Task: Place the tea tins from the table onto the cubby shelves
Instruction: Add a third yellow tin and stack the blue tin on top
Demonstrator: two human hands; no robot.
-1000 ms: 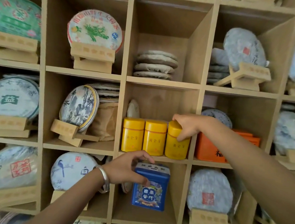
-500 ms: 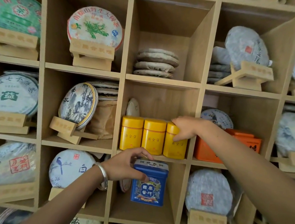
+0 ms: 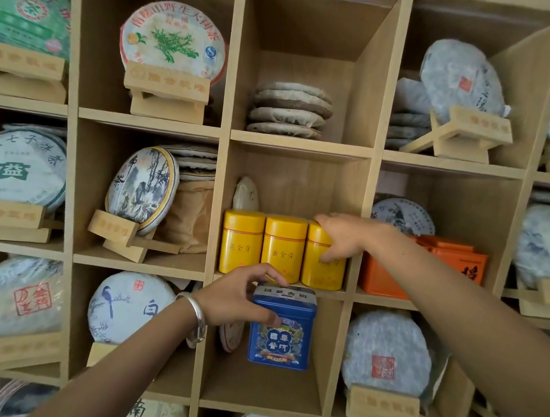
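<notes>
- Right hand (image 3: 340,238) curled over the lid and upper side of the third yellow tin (image 3: 324,260), at the right end of the middle cubby's floor, hard against the right wall.
- Three yellow tins counted in that cubby, upright in a row along the front edge, seemingly touching one another.
- Left hand (image 3: 239,298) pinching the top left edge of the blue tin (image 3: 282,327), thumb in front, fingers over the lid.
- One blue tin only, in the cubby below; base possibly not resting on the floor yet, hard to tell from this angle.
- Risk: blue tin tipping forward off the front edge if let go before sitting flat.
- Risk: lid catching the shelf board (image 3: 279,282) just above if lifted any higher.
- Risk: a nudge from the right wrist toppling the row of yellow tins, given how tightly packed.
- Risk: small tea cake (image 3: 230,335) leaning at the lower cubby's left wall knocked over by the left hand's knuckles.
</notes>
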